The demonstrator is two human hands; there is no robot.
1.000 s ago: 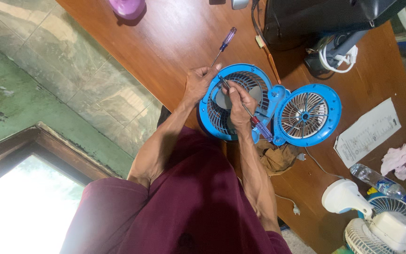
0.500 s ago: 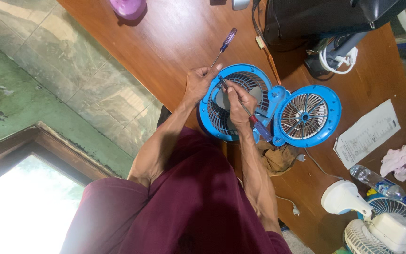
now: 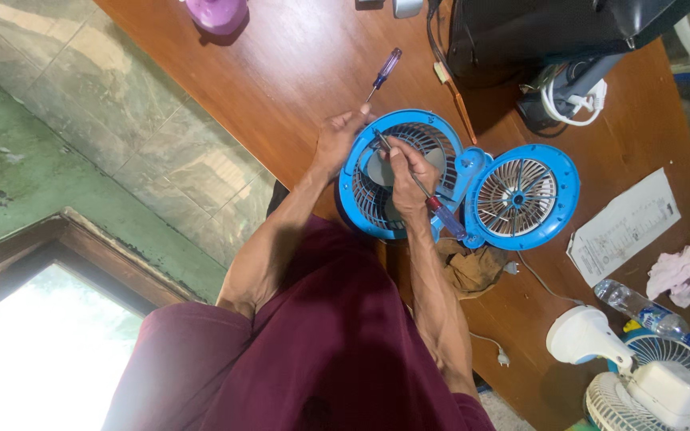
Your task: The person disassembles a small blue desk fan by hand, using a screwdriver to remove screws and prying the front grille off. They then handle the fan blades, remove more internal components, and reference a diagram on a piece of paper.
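The left hand (image 3: 335, 142) grips the rim of a blue fan housing (image 3: 401, 175), its fingers curled over the outer edge and clenched on the plastic. The right hand (image 3: 407, 172) rests inside the same housing with its fingers closed around a screwdriver (image 3: 421, 188); the metal tip points toward the rim by the left hand, while the red and blue handle sticks out past the wrist toward the hinge side. The housing lies flat at the edge of the wooden surface (image 3: 297, 72) nearest the person, and it partly overhangs the lap in maroon cloth. Joined to it and lying open just beside is the second blue half (image 3: 522, 196), with a pale grille facing up. A second screwdriver (image 3: 382, 73) with a purple handle lies on the surface just beyond the left hand, apart from it. A brown rag (image 3: 469, 267) hangs at the near edge beneath the two halves. Farther along the surface lie a white sheet of paper (image 3: 624, 226), a pink cloth (image 3: 684, 273), a clear plastic bottle (image 3: 640, 309) and a white desk fan (image 3: 648, 379). A purple object (image 3: 216, 13) sits by the far edge, and a dark box (image 3: 537, 32) stands well apart.
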